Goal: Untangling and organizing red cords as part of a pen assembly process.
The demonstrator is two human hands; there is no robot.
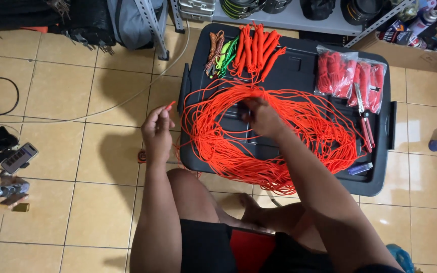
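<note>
Orange cord (pixel 274 136), heaped loose on black bin lid (pixel 299 71): light, floppy, probably tangle-prone. Left hand (pixel 158 132) off lid's left edge, pinching free end (pixel 171 104). Right hand (pixel 261 117) mid-lid, closed on strands.

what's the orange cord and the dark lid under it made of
Orange cord: looks like thin braided synthetic cord, likely nylon; limp tangled loops, vivid even colour, matte. Dark lid: apparently moulded plastic; recessed panels, rounded corners, dull sheen.
</note>
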